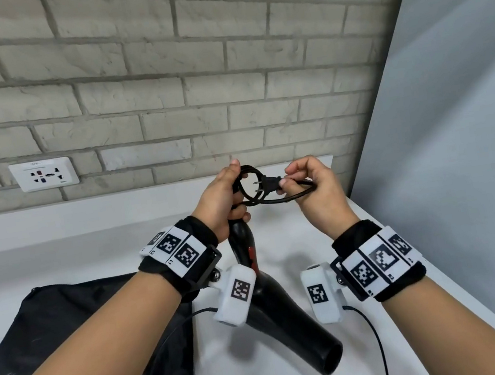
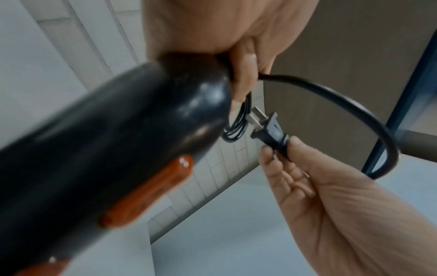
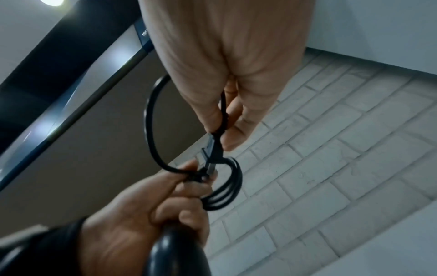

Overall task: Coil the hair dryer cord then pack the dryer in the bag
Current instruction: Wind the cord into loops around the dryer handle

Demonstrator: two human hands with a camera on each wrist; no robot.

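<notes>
A black hair dryer with orange switches hangs nozzle-down over the white table. My left hand grips the end of its handle together with several small loops of the black cord. My right hand pinches the two-pin plug by its back end, prongs pointing at the loops. A last wide bow of cord runs from the left fist round to the plug. In the right wrist view the plug tip meets the coil at the left hand.
A flat black bag lies on the white table at the left, under my left forearm. A wall socket sits on the grey brick wall behind. The table's right edge runs beside a plain blue-grey wall.
</notes>
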